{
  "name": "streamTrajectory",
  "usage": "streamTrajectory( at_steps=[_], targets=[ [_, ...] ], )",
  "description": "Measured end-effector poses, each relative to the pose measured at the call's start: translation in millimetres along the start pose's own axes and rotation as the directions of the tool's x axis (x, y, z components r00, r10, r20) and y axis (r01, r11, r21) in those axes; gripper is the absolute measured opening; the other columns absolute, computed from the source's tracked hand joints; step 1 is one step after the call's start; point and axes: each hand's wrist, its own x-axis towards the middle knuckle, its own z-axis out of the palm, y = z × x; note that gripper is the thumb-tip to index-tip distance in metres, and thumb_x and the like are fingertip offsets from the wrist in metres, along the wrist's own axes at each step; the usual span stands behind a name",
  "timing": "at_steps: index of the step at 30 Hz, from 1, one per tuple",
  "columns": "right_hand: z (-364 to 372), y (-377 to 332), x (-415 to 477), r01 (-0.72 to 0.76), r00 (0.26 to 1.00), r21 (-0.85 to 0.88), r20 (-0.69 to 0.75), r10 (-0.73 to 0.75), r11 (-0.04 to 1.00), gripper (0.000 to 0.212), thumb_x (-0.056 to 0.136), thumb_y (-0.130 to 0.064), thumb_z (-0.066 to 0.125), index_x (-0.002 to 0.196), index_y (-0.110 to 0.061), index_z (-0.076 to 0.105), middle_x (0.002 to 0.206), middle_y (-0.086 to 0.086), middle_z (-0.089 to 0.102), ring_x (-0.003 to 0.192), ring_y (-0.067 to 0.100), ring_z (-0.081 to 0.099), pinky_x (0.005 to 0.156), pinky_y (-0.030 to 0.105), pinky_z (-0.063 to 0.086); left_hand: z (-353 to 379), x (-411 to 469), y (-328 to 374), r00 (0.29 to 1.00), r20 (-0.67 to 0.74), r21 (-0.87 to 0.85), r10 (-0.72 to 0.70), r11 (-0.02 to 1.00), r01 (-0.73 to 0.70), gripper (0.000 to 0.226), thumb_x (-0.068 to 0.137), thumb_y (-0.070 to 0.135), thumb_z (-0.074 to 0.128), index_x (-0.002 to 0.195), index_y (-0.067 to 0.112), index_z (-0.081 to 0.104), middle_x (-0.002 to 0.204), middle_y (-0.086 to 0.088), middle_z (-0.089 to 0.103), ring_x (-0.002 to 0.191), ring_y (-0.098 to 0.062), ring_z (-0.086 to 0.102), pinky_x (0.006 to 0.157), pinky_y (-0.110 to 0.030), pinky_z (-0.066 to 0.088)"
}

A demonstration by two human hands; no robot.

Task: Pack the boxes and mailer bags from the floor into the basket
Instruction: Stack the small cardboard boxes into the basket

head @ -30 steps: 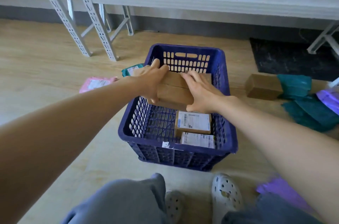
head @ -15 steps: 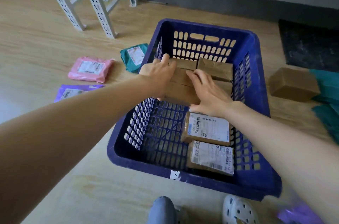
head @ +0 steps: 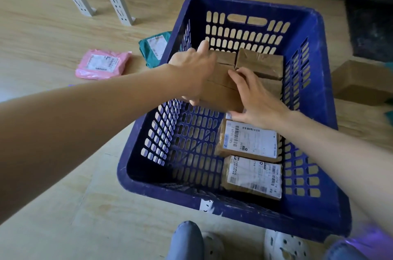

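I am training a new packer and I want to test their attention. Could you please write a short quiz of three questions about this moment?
1. True or false: the pink mailer bag lies inside the blue basket.
2. What do the left hand and the right hand hold together?
A) a teal bag
B) a brown box at the far end of the basket
C) a shoe
3. Complete: a cardboard box lies on the floor to the person's ____ of the basket.

Key: 1 false; 2 B; 3 right.
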Motion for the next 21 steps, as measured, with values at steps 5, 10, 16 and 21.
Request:
streamTrajectory(
  at_steps=[5, 10, 16, 21],
  targets=[
    [2.3, 4.4, -2.9, 0.012, 1.0, 0.004, -0.003, -0.012, 1.0, 0.097, 0.081, -0.042, 0.069, 0.15, -0.016, 0.004, 0.152, 0.009, 0.005, 0.136, 0.029, 0.028, 0.096, 0.042, 0.049, -8.5, -0.1, 5.8, 1.0, -0.002, 0.055, 0.011, 0.998, -0.011, 0.105, 0.055, 0.044, 0.087, 0.135, 0.009, 0.029, 0.129, -0.012, 0.031, 0.106, -0.027, 0.053, 0.067, -0.033, 0.039],
    [11.8, 5.9, -10.1, 0.048, 0.998, -0.001, 0.045, -0.048, 0.999, 0.096, 0.083, -0.043, 0.066, 0.15, -0.015, 0.002, 0.151, 0.01, 0.006, 0.132, 0.029, 0.034, 0.09, 0.038, 0.053, -5.2, -6.7, 10.7, 0.998, 0.018, 0.043, 0.067, 0.997, -0.067, 0.101, 0.06, 0.048, 0.083, 0.136, 0.008, 0.029, 0.129, -0.011, 0.031, 0.1, -0.021, 0.046, 0.071, -0.032, 0.043],
    [13.0, 3.9, -6.4, -0.007, 0.997, 0.01, 0.076, 0.006, 1.0, 0.093, 0.085, -0.042, 0.065, 0.151, -0.018, 0.004, 0.153, 0.012, 0.004, 0.137, 0.03, 0.028, 0.1, 0.04, 0.046, 16.6, 3.4, 3.9, 0.998, 0.051, -0.075, 0.037, 0.997, -0.033, 0.098, 0.058, 0.032, 0.088, 0.135, 0.009, 0.03, 0.128, -0.011, 0.032, 0.108, -0.029, 0.052, 0.079, -0.035, 0.047],
    [16.8, 5.0, 6.1, -0.022, 0.992, -0.003, 0.122, 0.022, 1.0, 0.092, 0.083, -0.041, 0.068, 0.15, -0.02, 0.008, 0.151, 0.009, 0.008, 0.137, 0.03, 0.026, 0.099, 0.039, 0.045, 43.9, 15.0, 6.4, 0.997, 0.064, -0.176, -0.042, 0.983, 0.053, 0.087, 0.069, 0.006, 0.077, 0.14, 0.01, 0.027, 0.138, -0.013, 0.027, 0.114, -0.036, 0.049, 0.084, -0.042, 0.05]
  ],
)
